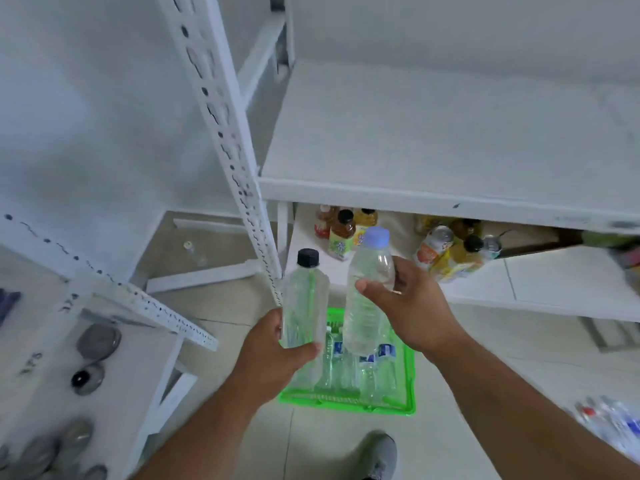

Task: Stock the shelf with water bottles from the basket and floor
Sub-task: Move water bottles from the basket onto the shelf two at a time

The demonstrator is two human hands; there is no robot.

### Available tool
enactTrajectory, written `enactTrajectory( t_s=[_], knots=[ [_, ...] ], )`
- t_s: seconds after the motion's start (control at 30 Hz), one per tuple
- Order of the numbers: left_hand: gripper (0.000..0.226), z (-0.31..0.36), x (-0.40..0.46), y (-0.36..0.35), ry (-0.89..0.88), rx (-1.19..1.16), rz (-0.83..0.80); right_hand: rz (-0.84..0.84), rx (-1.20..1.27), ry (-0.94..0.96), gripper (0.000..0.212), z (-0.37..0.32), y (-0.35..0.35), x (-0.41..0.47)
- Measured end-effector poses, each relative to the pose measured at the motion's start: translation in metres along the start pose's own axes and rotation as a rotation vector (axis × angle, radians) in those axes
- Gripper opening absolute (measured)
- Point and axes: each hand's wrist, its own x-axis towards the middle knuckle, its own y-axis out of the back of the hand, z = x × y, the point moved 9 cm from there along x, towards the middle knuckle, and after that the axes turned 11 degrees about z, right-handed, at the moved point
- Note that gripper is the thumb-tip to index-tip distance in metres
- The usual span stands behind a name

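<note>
My left hand (273, 348) grips the lower part of a clear bottle with a black cap (304, 299), held upright. My right hand (412, 306) holds a clear water bottle with a pale blue cap (369, 289) around its upper body, tilted slightly. Both bottles hang above a green basket (407, 386) on the floor, which holds several more water bottles (363, 368) with blue labels. A wide white shelf board (433, 133) lies bare in front of me, above the bottles.
The lower shelf (554, 285) carries juice and tea bottles (341, 233) and a second cluster (450, 251). A perforated white upright (235, 161) stands left of the shelf. Left shelving holds grey round objects (98, 341). More bottles (613, 427) lie on the floor at right. My shoe (379, 455) is below the basket.
</note>
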Motion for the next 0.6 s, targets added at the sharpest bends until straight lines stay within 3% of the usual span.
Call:
enactTrajectory(
  t_s=[0.27,0.37,0.6],
  knots=[
    [0.047,0.143,-0.097,0.072,-0.257,-0.032,0.004,0.156,0.028,0.191,0.022,-0.160,0.084,-0.092],
    [0.050,0.171,-0.116,0.085,-0.329,-0.021,0.039,0.209,0.033,0.258,0.017,-0.189,0.106,-0.114],
    [0.058,0.210,-0.138,0.081,-0.374,-0.014,0.074,0.250,-0.003,0.280,0.027,-0.211,0.137,-0.125]
  ],
)
